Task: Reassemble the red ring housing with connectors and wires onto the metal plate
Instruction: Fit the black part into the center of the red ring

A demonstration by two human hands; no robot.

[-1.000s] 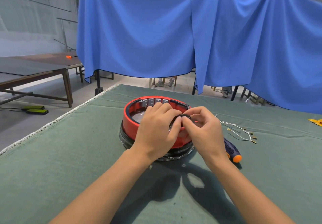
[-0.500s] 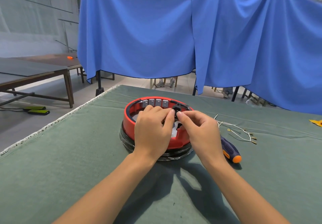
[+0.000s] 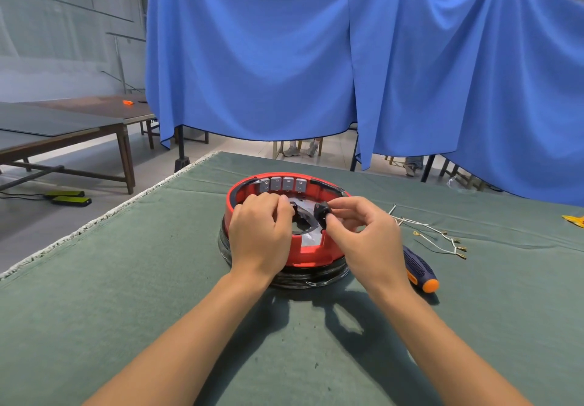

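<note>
Over the red ring housing [image 3: 303, 255], a small black connector [image 3: 322, 210] is pinched by the right hand [image 3: 363, 235]; another black piece [image 3: 294, 208] is gripped by the curled left hand [image 3: 259, 235].

I see the red ring [image 3: 311, 255] as smooth moulded plastic with a soft sheen, sitting on a glossy black base [image 3: 303, 279]. Inside it, the plate [image 3: 308, 241] looks like dull grey metal. The small part [image 3: 322, 211] my right hand [image 3: 363, 235] pinches reads as dark, slightly shiny plastic. The table cover [image 3: 126, 295] is matt green felt-like cloth. The screwdriver [image 3: 422, 271] has a ribbed, rubbery-looking handle. The blue curtain [image 3: 252, 57] is soft matt fabric.
</note>
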